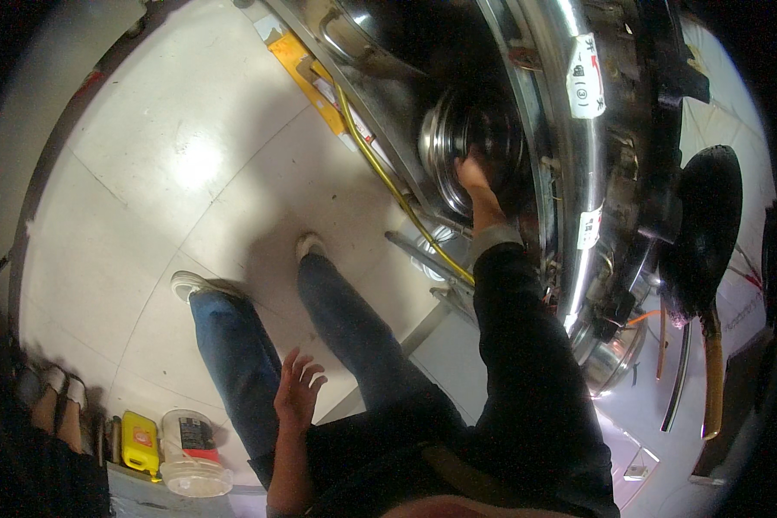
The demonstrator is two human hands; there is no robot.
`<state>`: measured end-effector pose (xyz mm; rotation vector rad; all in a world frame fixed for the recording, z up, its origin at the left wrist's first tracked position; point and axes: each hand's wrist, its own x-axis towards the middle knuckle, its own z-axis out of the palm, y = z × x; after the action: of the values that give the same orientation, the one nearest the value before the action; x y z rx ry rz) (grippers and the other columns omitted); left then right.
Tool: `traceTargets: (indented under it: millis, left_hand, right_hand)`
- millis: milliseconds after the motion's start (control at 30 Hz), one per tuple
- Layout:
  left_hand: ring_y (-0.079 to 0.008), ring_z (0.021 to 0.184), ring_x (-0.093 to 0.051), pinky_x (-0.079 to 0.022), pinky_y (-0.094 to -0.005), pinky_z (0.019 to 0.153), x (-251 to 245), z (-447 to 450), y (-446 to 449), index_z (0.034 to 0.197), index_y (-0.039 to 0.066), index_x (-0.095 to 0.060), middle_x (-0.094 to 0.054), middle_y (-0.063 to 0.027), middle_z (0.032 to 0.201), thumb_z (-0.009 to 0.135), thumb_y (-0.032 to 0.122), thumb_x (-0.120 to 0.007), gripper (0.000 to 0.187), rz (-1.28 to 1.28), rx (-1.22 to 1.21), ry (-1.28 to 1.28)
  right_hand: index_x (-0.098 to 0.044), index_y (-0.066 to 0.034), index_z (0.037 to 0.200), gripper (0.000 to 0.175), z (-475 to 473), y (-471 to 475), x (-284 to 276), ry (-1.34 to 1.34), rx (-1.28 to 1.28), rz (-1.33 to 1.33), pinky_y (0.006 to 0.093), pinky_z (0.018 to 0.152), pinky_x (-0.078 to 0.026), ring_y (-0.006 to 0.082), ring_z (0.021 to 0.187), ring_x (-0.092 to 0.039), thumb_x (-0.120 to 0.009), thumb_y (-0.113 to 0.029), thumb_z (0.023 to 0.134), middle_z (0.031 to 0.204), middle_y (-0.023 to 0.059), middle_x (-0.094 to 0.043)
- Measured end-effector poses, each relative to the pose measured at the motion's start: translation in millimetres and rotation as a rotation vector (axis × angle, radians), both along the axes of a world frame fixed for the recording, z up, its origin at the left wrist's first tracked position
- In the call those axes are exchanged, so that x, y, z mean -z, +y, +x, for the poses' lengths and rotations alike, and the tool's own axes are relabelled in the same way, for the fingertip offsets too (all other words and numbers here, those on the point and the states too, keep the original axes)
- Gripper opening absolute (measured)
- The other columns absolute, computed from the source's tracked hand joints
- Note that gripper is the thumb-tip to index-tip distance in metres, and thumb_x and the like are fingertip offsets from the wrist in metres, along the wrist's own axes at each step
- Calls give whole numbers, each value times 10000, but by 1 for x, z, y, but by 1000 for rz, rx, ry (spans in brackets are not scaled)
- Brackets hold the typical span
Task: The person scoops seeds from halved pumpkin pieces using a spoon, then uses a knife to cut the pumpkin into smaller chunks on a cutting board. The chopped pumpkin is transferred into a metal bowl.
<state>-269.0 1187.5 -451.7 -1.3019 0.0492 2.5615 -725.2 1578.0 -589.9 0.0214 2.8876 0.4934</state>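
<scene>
My right hand (472, 169) reaches onto the dark lower shelf (388, 103) of a metal cooking range. It is at shiny round metal pans or bowls (441, 152), which look nested. Its fingertips are blurred and partly hidden, so the grip is unclear. A dark sleeve with a pale cuff covers that arm. Low in front of my body, my left hand (298, 392) hangs over my jeans with its fingers apart and nothing in them. Above the shelf runs the range's shiny front rail (583, 168), bearing labels with writing. Further up the shelf stands a large metal pot with a side handle (356, 32).
A yellow hose (395, 191) runs along the shelf's edge. At the right is a black wok (706, 207) with a wooden handle, near a metal pot (612, 362). Bottom left, a yellow jug (140, 440) and plastic bucket (191, 434) stand near another person's feet (65, 388).
</scene>
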Motion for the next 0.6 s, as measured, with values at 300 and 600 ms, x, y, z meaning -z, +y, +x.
traceTargets:
  millis: [300, 600]
  left_hand:
    - [-298, 1107, -541, -480, -423, 911, 3, 6, -8, 1446, 85, -314, -509, -118, 1279, 878, 342, -609, 689, 7, -22, 14]
    - [-295, 1116, -523, -413, -442, 950, -27, 19, -46, 1375, 131, -450, -504, -89, 1295, 930, 387, -514, 517, 33, -122, -16]
  right_hand:
    - [-450, -53, 1341, 653, -29, 5, -56, -196, 285, 14, 477, 976, -424, 394, 1150, -541, -706, -323, 803, 1301, 200, -537]
    - [-635, -115, 944, 135, 95, -107, -100, 500, -465, -44, 420, 623, -470, 286, 754, -583, -550, -180, 862, 850, 115, -593]
